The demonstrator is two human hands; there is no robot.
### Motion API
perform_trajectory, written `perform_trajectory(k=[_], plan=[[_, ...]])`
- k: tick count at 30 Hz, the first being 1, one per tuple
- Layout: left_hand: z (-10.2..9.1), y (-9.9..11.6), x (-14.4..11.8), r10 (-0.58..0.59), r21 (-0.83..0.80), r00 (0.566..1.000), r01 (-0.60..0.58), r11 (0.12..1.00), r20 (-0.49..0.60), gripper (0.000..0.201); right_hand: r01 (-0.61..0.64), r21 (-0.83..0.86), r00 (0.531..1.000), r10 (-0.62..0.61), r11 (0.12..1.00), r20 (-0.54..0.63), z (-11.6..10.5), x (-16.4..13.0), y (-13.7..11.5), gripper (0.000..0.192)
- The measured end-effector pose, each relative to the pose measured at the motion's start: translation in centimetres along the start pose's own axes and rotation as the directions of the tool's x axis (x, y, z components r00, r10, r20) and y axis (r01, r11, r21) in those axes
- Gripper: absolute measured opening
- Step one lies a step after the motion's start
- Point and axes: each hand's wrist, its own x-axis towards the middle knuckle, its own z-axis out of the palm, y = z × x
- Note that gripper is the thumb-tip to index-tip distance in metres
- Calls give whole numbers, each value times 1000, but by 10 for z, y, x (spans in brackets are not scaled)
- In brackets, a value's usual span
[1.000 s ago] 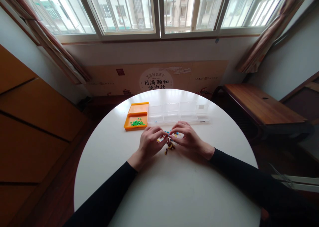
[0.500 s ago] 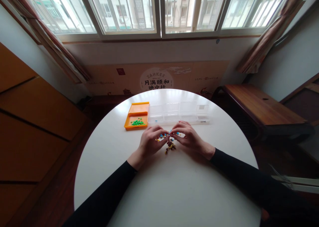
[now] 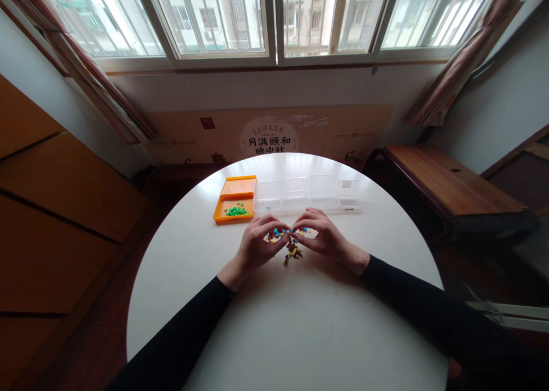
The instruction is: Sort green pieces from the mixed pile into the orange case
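Note:
My left hand [image 3: 263, 239] and my right hand [image 3: 321, 232] meet fingertip to fingertip above the middle of the table. Both are closed in a pinch on a tiny blue piece [image 3: 291, 229], mostly covered by the fingers. Loose small pieces in blue, yellow and red lie on the table behind and between the fingers, partly hidden. Just below the fingertips is a small pile of dark brown and yellow pieces [image 3: 293, 251]. Left of my hands, an orange tray [image 3: 218, 214] holds a heap of green pieces [image 3: 237, 210] in its front compartment.
A clear plastic compartment box [image 3: 295, 201] stands behind my hands, touching or close beside the orange tray, with a few tiny bits in it. The round white table [image 3: 300, 334] carries everything. A wooden bench-like piece of furniture [image 3: 454, 179] stands at the right, below the window wall.
My hands stay almost in place, with only a slight shift of the fingertips. More of the blue pieces shows between the fingers now. The tray and box have not moved.

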Motion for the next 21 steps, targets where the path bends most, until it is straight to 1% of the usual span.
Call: perform_trajectory(k=[5,10,13,16,21], plan=[[1,-1,0,21,-8,1000,-21,1000,-9,5,3,10,1000,-3,1000,-13,-2,1,-2,5],[-3,-7,3,23,94,1000,-20,995,-22,7,-32,1,999,32,999,-16,-4,2,-5,3],[-11,-18,8,-28,167,997,39,985,-68,6,-78,-10,997,78,997,-25,-4,2,-5,6],[-18,-32,14,-91,262,984,129,956,-154,7,-110,-25,993,109,994,-38,-4,1,-4,8],[-21,-49,18,-128,382,961,217,898,-244,8,-137,-39,989,135,990,-57,-4,2,-5,11]])
